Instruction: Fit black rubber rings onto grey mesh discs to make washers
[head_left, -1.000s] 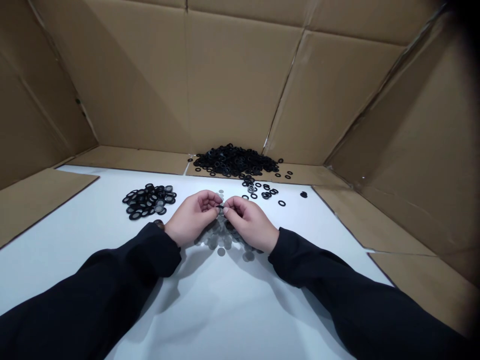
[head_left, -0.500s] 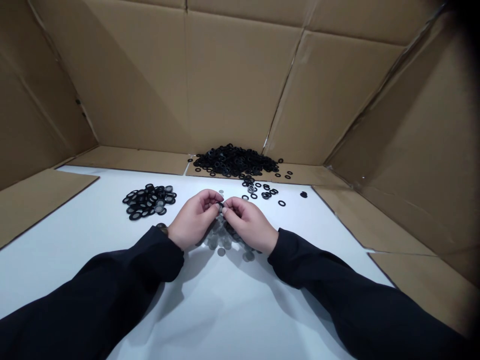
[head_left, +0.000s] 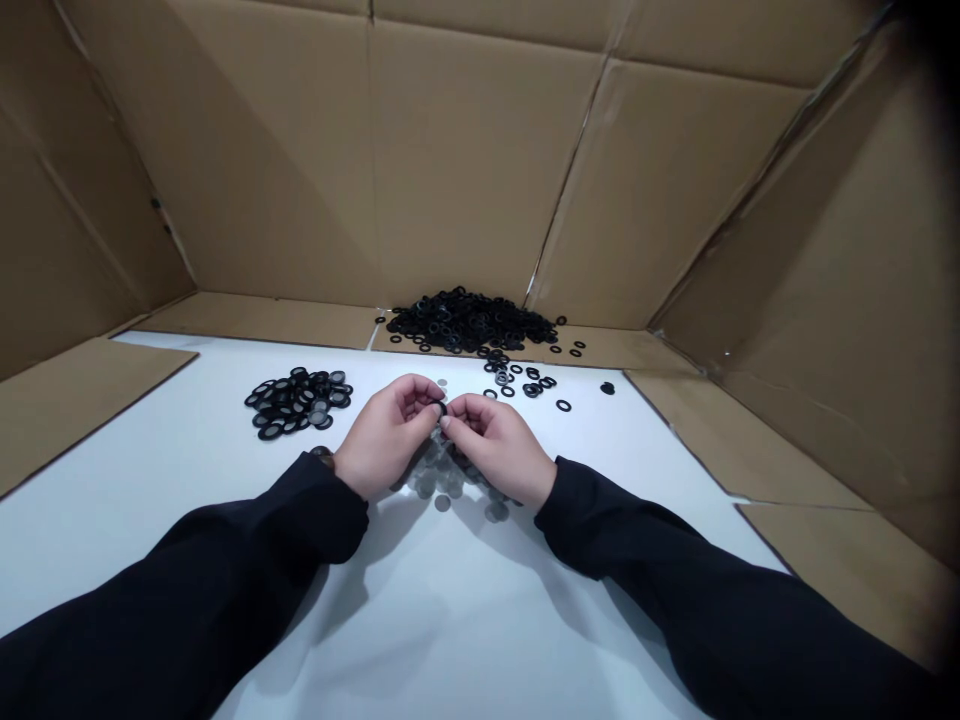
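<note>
Between my fingertips is a black rubber ring (head_left: 441, 408), partly covered by the thumbs. My left hand (head_left: 394, 430) pinches it from the left. My right hand (head_left: 496, 440) has its thumb and fingers closed at the ring's right side; whether it also holds a grey disc is hidden. Below both hands, grey mesh-like discs (head_left: 442, 503) lie scattered on the white table, partly covered by the hands. To the left sits a heap of black rings with grey discs in them (head_left: 296, 403).
A large pile of black rings (head_left: 469, 320) lies at the back against the cardboard wall (head_left: 465, 160). Several loose rings (head_left: 532, 390) are spread in front of it. A small dark piece (head_left: 607, 388) lies farther right. Cardboard flaps (head_left: 697, 430) border the white table (head_left: 420, 640).
The black ring shows more plainly between my fingertips now. My thumbs have shifted slightly; both hands otherwise keep their place.
</note>
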